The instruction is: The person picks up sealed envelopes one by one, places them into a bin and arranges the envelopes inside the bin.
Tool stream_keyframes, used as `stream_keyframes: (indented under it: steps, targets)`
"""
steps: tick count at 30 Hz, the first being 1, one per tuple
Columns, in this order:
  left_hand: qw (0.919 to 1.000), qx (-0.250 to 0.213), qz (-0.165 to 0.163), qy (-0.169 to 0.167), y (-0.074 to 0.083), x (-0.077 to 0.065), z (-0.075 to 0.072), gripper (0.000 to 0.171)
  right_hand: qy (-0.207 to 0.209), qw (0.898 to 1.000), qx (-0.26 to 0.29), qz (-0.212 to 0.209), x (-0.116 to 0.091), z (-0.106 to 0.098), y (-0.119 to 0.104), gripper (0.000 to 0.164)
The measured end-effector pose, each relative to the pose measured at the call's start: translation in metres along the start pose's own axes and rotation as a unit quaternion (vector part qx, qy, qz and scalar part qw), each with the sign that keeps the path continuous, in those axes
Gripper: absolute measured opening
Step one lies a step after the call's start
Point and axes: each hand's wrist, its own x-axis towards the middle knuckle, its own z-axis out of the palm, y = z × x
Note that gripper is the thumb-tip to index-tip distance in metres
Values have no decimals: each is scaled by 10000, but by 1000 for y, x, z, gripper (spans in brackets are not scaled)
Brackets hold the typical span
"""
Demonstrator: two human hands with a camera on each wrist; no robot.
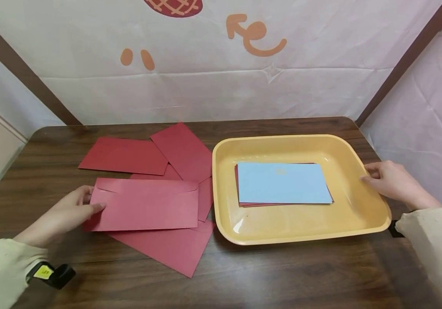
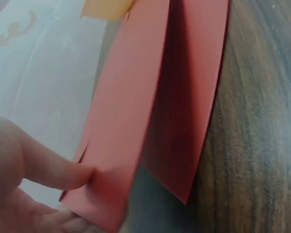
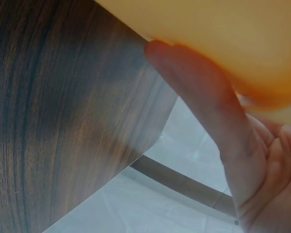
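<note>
My left hand (image 1: 64, 214) pinches the left end of a red envelope (image 1: 147, 204), thumb on top. In the left wrist view this envelope (image 2: 121, 97) is raised at an angle over another red sheet (image 2: 203, 92). Several red envelopes lie overlapping on the table around it, among them one at the far left (image 1: 128, 155) and one at the back (image 1: 184, 150). On the right, my right hand (image 1: 394, 182) grips the right rim of a yellow tray (image 1: 282, 225). Inside the tray, a light blue rectangular paper (image 1: 284, 184) with a faint gold mark tops a stack with red edges.
The dark wooden table (image 1: 282, 274) carries the tray and the envelopes. Behind it hangs a white printed cloth (image 1: 213, 94), with brown strips at both corners. The tray's left side stands against the pile of red envelopes.
</note>
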Motion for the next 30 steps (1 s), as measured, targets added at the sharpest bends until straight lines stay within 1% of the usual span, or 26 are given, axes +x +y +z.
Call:
stream_keyframes:
  steps: [4, 7, 12, 15, 20, 25, 30]
  targets:
    - [9978, -629, 167, 126, 6, -3, 2, 55, 27, 10000, 11, -35, 0, 0, 0, 43]
    - [9936, -1076, 257, 232, 11, -6, 2, 55, -6, 10000, 45, -23, 0, 0, 0, 44]
    - [9856, -1504, 549, 552, 18, -9, 0, 54, -30, 10000, 84, -15, 0, 1, 0, 45]
    - [9834, -1611, 587, 592, 21, -10, -5, 57, -42, 10000, 88, -5, 0, 1, 1, 45]
    - [9836, -1705, 405, 421, 28, -11, -11, 63, -75, 9999, 112, 23, 0, 1, 1, 47]
    - [9831, -1738, 501, 288, 41, -10, -9, 61, -95, 9998, 144, 38, 0, 1, 1, 46]
    - [9806, -1809, 656, 359, 52, -9, -7, 55, -107, 9998, 122, 70, 0, 1, 0, 46]
